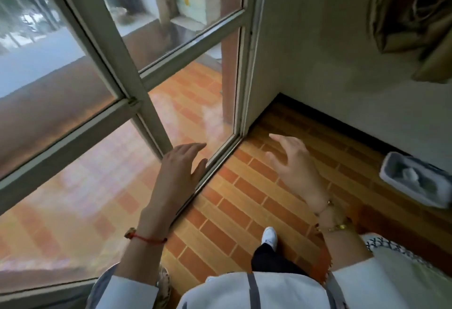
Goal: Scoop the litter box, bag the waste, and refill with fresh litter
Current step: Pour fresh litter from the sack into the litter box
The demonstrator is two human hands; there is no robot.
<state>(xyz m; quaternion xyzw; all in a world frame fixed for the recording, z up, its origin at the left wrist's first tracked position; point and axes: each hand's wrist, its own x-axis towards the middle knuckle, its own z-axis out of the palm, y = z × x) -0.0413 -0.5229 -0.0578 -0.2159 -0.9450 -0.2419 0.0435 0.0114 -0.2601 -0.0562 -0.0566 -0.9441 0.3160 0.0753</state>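
A grey-white litter box (415, 181) sits on the tiled floor by the wall at the right edge, with pale clumps inside it; part of it is cut off by the frame. My left hand (181, 169) is stretched forward with fingers apart, in front of the glass door's lower frame, holding nothing. My right hand (291, 159) hovers over the floor with fingers spread and empty, well left of the litter box. No scoop, bag or litter sack is in view.
A glass door (137, 103) with a pale frame stands on the left, its sill track (215, 171) running along the floor. A wall corner (276, 64) lies ahead. Brown curtain fabric (415, 15) hangs at top right. My white shoe (269, 235) is on the brick-pattern tiles.
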